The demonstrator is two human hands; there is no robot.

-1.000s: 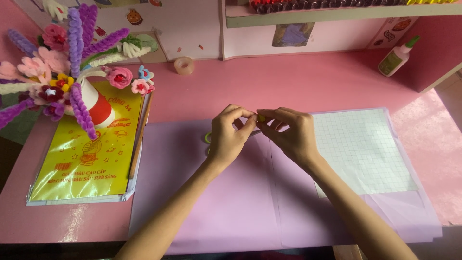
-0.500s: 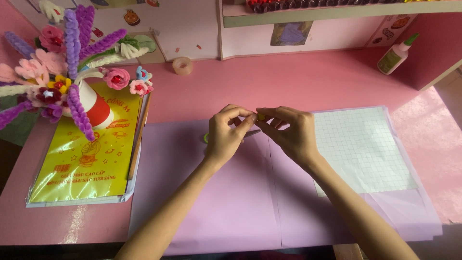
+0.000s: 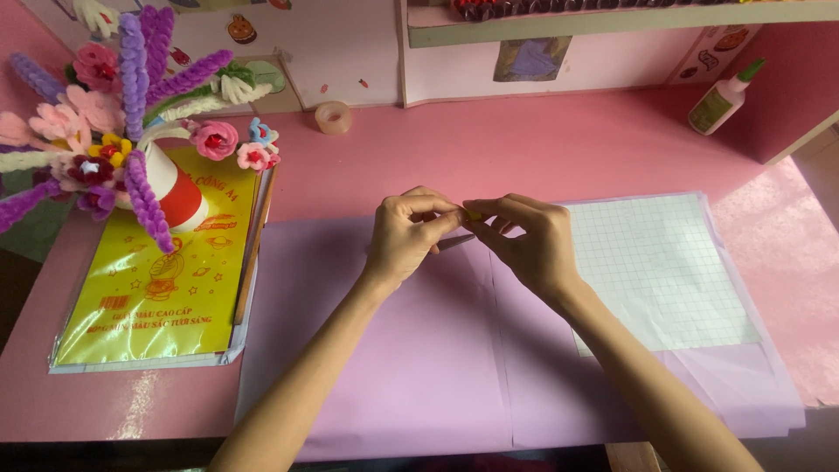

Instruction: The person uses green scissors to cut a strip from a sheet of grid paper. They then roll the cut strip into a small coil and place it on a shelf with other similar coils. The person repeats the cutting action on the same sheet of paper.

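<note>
Head view, looking straight down at a pink desk (image 3: 542,140). Nearest the camera, two bare forearms were seen reaching up from the bottom edge over big sheets of lilac paper (image 3: 393,367) laid flat on the desk. The left hand (image 3: 406,240) and the right hand (image 3: 529,240) were brought together over the paper, fingertips touching or very nearly so. Both hands were curled mostly closed, thumbs and forefingers pinched on a small yellow piece (image 3: 473,213) held between them just above the paper. A thin dark stick (image 3: 456,242) was poking out below the pinch, though it couldn't be told which hand had hold of it.

Just right of the hands, a sheet of grid paper (image 3: 664,271) was lying on top of the lilac paper. To the left, a yellow plastic packet (image 3: 157,297) was lying flat, well apart from the hands. On its far end a red and white paper cup (image 3: 179,197) was tipped over, stuffed with fuzzy purple, pink and white flowers (image 3: 114,114).

Further back, a roll of clear tape (image 3: 333,117) was parked near the wall, and a glue bottle (image 3: 724,96) with a green cap was leaning at the far right.
</note>
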